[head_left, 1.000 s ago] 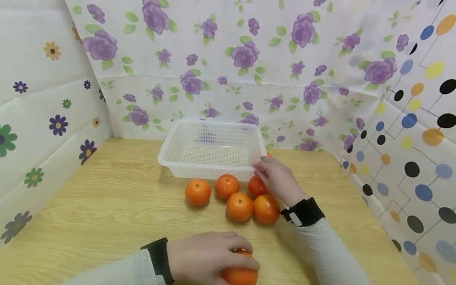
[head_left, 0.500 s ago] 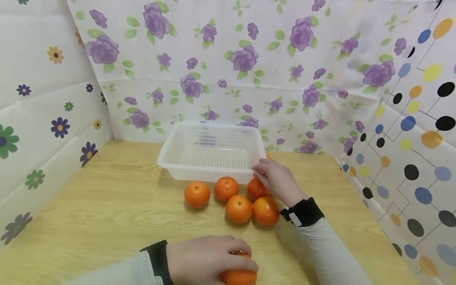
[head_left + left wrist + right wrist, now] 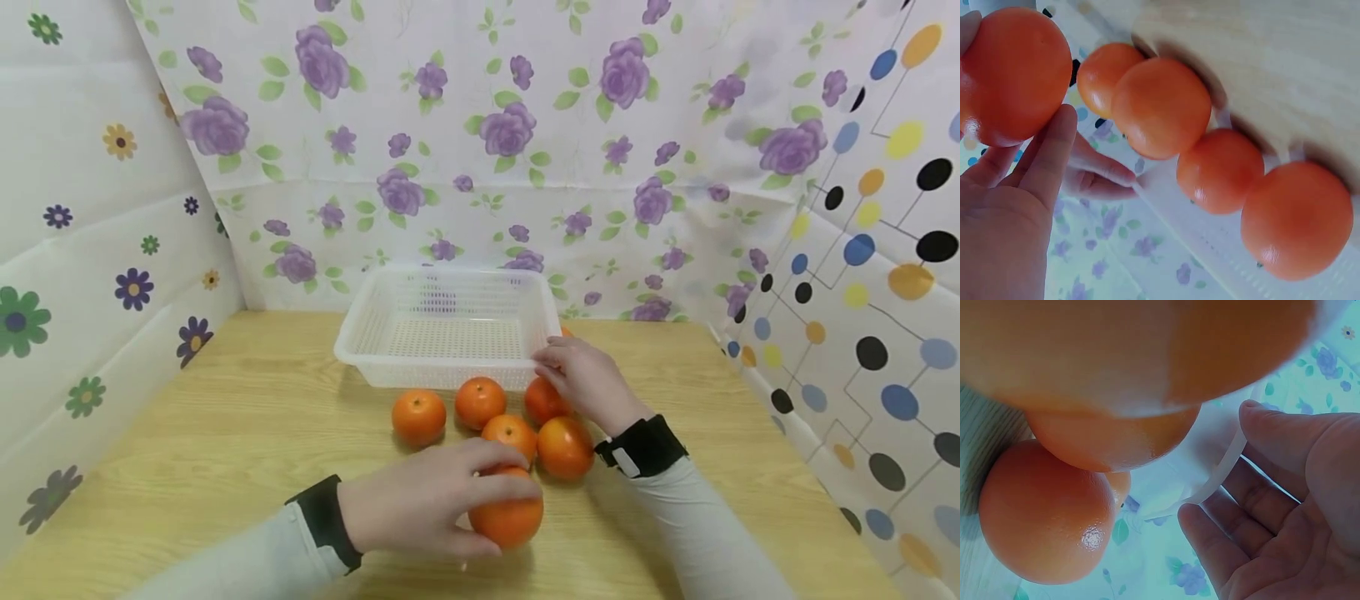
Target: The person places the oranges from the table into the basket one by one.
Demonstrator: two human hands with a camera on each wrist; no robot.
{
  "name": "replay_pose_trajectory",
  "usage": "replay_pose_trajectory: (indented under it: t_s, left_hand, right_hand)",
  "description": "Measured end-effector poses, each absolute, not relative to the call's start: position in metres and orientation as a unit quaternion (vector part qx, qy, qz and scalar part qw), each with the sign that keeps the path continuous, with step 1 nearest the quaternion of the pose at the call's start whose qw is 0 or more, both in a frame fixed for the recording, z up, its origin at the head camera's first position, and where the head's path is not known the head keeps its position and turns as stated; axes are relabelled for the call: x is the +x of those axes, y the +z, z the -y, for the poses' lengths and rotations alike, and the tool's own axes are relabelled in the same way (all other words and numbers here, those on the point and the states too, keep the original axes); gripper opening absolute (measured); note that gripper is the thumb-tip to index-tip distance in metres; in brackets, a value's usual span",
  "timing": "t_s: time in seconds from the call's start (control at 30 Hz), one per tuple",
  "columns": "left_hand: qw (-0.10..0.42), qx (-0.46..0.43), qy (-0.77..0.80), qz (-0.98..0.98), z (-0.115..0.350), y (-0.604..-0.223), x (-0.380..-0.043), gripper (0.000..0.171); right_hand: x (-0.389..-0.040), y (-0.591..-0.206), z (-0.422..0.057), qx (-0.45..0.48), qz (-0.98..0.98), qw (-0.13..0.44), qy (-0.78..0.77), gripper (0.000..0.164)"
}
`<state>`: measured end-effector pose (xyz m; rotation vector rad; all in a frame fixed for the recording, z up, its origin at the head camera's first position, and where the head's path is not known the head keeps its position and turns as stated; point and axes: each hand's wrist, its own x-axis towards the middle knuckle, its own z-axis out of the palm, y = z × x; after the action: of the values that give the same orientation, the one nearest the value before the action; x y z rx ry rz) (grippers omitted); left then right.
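Observation:
My left hand (image 3: 420,500) grips an orange (image 3: 510,517) between thumb and fingers, just in front of a loose group of oranges. That held orange (image 3: 1016,75) fills the upper left of the left wrist view. At the back of the table stands a white plastic basket (image 3: 450,367), its perforated floor bare. My right hand (image 3: 592,379) holds the basket's front right corner, the thumb at the rim (image 3: 1225,465) and the fingers curled beneath it. Beside this hand lie a reddish orange (image 3: 545,402) and a yellower one (image 3: 565,448).
More oranges stand before the basket: one at the left (image 3: 418,417), a middle one (image 3: 481,403), and one partly behind my left hand (image 3: 510,437). Another orange (image 3: 567,332) peeks out behind my right hand. Patterned cloth (image 3: 465,183) walls the wooden table (image 3: 262,417) in.
My left hand has carried its orange forward, away from the near edge and up to the group. The right hand stays at the basket corner. The view has tilted slightly.

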<state>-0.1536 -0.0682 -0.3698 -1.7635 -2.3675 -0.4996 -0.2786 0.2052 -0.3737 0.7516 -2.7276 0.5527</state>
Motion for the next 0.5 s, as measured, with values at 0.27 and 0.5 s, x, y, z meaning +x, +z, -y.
replay_pose_trajectory:
  t_s: [0.27, 0.5]
  left_hand:
    - [0.096, -0.57, -0.172, 0.797, 0.07, -0.36, -0.168, 0.06]
    - [0.122, -0.555, -0.203, 0.797, 0.081, -0.343, -0.192, 0.062]
  right_hand:
    - [-0.277, -0.374, -0.206, 0.255, 0.94, 0.13, 0.184, 0.022]
    - [-0.278, -0.374, -0.206, 0.267, 0.936, 0.139, 0.182, 0.021]
